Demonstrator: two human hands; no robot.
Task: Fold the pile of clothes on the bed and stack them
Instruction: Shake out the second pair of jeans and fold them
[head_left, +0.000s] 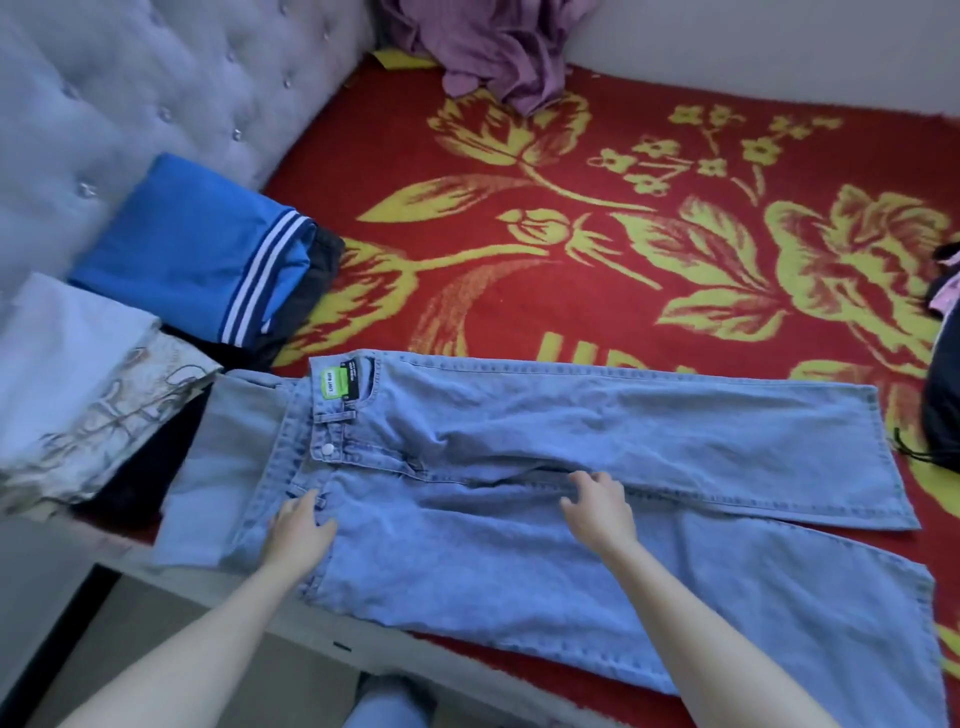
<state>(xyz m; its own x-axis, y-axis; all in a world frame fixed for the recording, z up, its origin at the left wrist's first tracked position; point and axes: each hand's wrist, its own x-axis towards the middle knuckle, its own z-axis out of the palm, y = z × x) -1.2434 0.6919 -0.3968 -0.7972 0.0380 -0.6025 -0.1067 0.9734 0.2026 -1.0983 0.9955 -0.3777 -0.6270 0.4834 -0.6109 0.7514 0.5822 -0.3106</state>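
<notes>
While the light blue jeans (649, 431) lie spread flat across the near side of the bed, both hands rest on them. The waistband points left and the two legs run out to the right, the nearer leg reaching the bed's front edge. The fly faces up, with a metal button (327, 448) fastened, and a green tag (334, 383) sits at the waistband.

The left hand (304, 535) lies palm down on the hip, just below the waistband, fingers straight and loosely together against the denim. The right hand (597, 506) sits where the two legs meet, its fingers spread and slightly arched, tips touching the cloth; it pinches nothing that can be seen.

A strip of paler denim (218, 467) shows to the left of the waistband; whether it belongs to the same pair cannot be told.

Under the jeans is a red blanket (519, 286) with a yellow flower pattern. At the left, against the tufted grey headboard (130, 88), a folded blue garment (192, 239) with white stripes rests on top of dark folded clothes (322, 265). Nearer, a folded pale cloth (67, 353) with an embroidered edge lies beside them. A crumpled purple garment (498, 47) sits at the far side of the bed, well apart from the jeans. A dark item (943, 405) shows at the right edge.
</notes>
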